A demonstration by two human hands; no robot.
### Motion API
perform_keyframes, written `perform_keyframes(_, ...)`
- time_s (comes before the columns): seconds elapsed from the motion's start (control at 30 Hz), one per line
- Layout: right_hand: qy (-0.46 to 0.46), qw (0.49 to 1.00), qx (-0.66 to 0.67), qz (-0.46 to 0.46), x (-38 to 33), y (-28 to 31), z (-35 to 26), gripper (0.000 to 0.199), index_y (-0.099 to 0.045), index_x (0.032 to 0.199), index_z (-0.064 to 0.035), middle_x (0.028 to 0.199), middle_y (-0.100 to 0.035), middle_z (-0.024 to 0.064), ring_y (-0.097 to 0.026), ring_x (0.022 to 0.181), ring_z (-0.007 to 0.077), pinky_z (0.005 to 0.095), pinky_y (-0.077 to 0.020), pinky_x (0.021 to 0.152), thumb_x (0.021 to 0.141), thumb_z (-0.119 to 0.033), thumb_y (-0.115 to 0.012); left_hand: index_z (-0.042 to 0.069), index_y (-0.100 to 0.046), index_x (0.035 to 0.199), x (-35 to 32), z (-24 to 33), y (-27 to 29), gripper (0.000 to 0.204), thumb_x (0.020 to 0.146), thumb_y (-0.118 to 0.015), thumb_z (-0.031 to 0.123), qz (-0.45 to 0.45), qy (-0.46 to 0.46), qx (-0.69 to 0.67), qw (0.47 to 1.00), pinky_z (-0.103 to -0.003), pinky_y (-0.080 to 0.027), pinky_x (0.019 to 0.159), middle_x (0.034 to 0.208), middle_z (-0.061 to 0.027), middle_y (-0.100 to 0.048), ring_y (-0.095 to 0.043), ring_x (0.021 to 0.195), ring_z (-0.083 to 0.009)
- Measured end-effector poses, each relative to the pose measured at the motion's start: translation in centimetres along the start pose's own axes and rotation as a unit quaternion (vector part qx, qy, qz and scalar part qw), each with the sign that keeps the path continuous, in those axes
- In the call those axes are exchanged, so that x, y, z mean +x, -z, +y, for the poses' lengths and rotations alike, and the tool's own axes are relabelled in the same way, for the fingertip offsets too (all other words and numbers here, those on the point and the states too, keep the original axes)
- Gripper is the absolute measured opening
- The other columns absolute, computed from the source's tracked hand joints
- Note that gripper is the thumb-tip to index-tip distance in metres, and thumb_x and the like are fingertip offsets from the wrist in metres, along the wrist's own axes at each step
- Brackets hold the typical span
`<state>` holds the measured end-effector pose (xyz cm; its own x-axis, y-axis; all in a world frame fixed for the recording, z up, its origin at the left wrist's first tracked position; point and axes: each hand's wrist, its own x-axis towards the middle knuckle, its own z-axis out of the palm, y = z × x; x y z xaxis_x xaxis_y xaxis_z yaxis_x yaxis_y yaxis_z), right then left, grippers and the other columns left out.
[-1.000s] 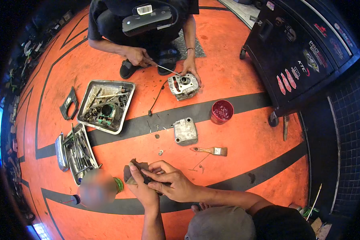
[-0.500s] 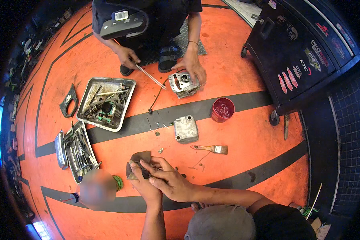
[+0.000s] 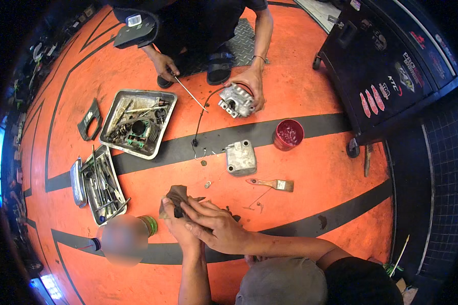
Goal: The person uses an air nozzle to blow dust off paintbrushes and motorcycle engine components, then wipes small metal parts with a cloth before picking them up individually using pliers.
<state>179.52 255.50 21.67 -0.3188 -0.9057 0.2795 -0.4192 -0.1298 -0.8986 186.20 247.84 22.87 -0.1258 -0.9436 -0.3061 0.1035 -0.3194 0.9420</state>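
My left hand (image 3: 180, 229) grips a creased grey-brown sheet (image 3: 176, 195); whether it is cloth or sandpaper I cannot tell. Fingers of my right hand (image 3: 216, 229) lie pressed over it and over the left palm. Something small and dark (image 3: 178, 211) shows between the hands, mostly covered. Beyond my hands lie a grey metal cover (image 3: 241, 158) and a paintbrush (image 3: 277, 185) with a wooden handle. Across from me, a co-worker's hand (image 3: 252, 84) holds a metal cylinder head (image 3: 236, 101); their other hand (image 3: 165, 66) has a thin rod (image 3: 191, 94).
Left: a metal tray (image 3: 160, 142) of greasy engine parts, a smaller tray (image 3: 118, 185) of tools, a blurred bottle (image 3: 124, 241) on its side and a dark bracket (image 3: 90, 119). Right: a red cup (image 3: 288, 135) of liquid and a black wheeled cabinet (image 3: 361, 56). Small hardware (image 3: 203, 162) lies mid-floor.
The co-worker has tipped the cylinder head, so another side faces up. My fingers have shifted slightly over the sheet. The whole view has moved a little.
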Motion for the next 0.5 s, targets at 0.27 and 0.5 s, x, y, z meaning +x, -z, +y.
perform_keyframes(0.27, -0.040, 0.992, 0.107, -0.051, 1.5, 1.1, 0.0, 0.060, -0.040, 0.148, -0.0040, 0.135, -0.055, 0.0209, -0.052, 0.113, 0.0335, 0.0410, -0.0399, 0.102, 0.099, -0.036, -0.051, -0.002, -0.052, 0.090, -1.4, -0.7, -0.4, 0.043, 0.107, -0.033, 0.033, -0.056, -0.175, 0.172, 0.968, -0.032, -0.046, 0.063, 0.075, -0.0076, -0.053, -0.052, 0.068, -0.0165)
perform_keyframes(0.5, -0.043, 0.996, 0.062, -0.051, 0.6, 0.6, -0.3, 0.056, -0.051, 0.138, 0.0012, 0.137, -0.054, 0.0256, -0.055, 0.119, 0.0368, 0.0415, -0.0464, 0.098, 0.097, -0.037, -0.056, -0.001, -0.054, 0.094, 0.8, -0.2, 1.2, 0.045, 0.106, -0.036, 0.038, -0.033, -0.039, -0.006, 0.999, -0.031, -0.048, 0.070, 0.086, -0.0071, -0.056, -0.056, 0.078, -0.0158)
